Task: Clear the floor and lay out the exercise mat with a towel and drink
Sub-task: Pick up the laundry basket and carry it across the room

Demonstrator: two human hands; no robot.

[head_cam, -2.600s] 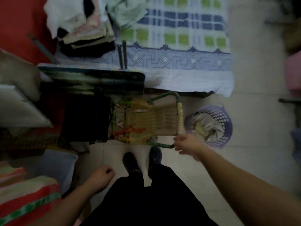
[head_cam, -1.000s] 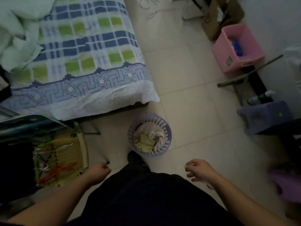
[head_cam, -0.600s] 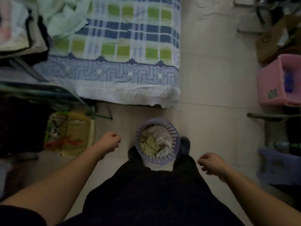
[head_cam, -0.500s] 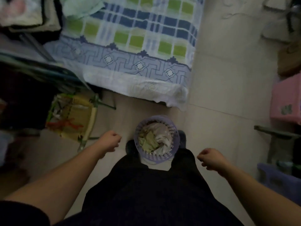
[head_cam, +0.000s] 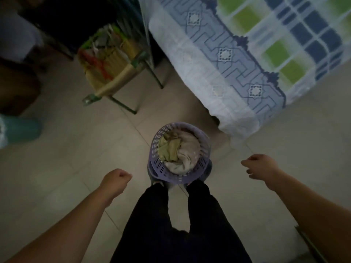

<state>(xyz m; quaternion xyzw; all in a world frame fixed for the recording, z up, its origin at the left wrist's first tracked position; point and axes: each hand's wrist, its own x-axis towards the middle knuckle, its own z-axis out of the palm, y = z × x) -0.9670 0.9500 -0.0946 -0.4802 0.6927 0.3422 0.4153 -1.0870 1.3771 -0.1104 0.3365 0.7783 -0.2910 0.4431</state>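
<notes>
Purple basket [head_cam: 178, 175] of crumpled cloth [head_cam: 180, 150] on floor tiles [head_cam: 76, 158] just off the bed's [head_cam: 237, 76] near corner, directly ahead of the feet. Left hand [head_cam: 115, 182] curled in a fist, right hand [head_cam: 261, 167] loosely curled, both holding nothing, either side of basket. Likely light; perforated plastic wall somewhat flexible, contents soft; best gripped at opposite rim edges.

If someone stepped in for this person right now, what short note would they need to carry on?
Left hand: fingers curled, holding nothing. Right hand: loosely curled, also holding nothing.
Round purple plastic basket of crumpled clothes: on the tiled floor right at the person's feet, near the corner of the bed with the blue-and-green checked sheet.
Green-framed woven chair: beside the bed, at the upper left.
Done: nothing laid out yet.
Left: probably move the basket aside; mat, towel and drink are not in view.
</notes>
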